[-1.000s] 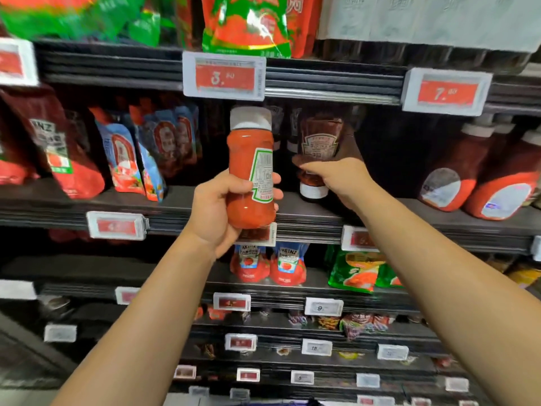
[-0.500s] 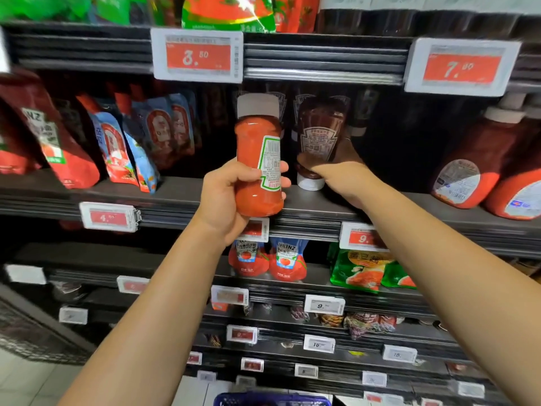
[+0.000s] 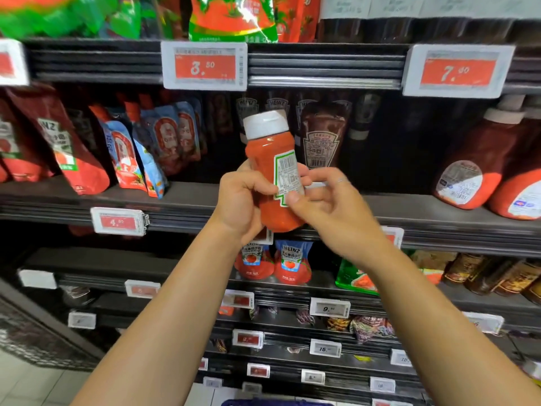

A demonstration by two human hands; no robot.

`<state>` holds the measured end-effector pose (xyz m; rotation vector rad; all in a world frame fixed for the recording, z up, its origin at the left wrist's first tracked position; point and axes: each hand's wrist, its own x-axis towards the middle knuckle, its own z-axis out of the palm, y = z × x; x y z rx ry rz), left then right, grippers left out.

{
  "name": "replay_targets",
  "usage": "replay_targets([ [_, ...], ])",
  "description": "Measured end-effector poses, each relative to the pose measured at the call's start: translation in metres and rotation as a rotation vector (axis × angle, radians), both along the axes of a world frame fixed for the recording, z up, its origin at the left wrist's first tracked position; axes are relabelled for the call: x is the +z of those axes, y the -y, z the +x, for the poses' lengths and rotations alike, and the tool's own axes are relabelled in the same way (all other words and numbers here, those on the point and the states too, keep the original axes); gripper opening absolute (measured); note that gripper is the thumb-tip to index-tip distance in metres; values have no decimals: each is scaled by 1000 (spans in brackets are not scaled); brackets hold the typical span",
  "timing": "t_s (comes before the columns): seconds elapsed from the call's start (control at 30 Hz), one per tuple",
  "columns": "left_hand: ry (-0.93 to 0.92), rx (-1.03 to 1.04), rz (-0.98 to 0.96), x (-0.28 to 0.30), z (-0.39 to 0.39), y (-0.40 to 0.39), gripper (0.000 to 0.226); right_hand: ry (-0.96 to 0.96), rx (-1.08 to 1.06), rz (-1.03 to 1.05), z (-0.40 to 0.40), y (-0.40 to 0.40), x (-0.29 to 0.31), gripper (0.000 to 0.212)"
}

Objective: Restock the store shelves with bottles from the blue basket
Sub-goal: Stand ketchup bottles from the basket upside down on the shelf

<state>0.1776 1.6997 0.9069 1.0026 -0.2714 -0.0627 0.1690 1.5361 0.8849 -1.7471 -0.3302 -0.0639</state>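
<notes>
Single head-worn wide-angle view, looked forward and slightly down at shelves [image 3: 187, 197] from close range. Both forearms reached up from bottom edge. Price tags [image 3: 204, 65] sat near top; floor [image 3: 26, 385] showed at lower left corner.

Both hands raised in front of the body, closed around one bottle.

The left hand [image 3: 243, 200] is held at chest height, back of the hand toward the camera, with its fingers curled round the left side of the red bottle [image 3: 272, 171] and the thumb across the front. The right hand [image 3: 328, 206] meets it from the right, thumb pressed on the bottle's label and fingers curled behind and beside it. Both forearms are bare and extend upward from the lower corners of the view, converging at the wrists. The bottle is held tilted slightly left.
</notes>
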Motion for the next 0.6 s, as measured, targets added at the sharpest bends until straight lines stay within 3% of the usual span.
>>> replay_targets([
  [0.1,59,15,-79,-1,1,1,64,-122,122,133,-5,-18,2,77],
  [0.23,142,-47,-82,-4,1,-16,72,-95,136,179,-2,-14,16,64],
  [0.33,189,-51,-86,-7,1,-38,61,18,102,149,1,-8,30,60],
  [0.6,308,223,400,-13,0,-67,70,267,-11,-8,18,-10,83,63],
])
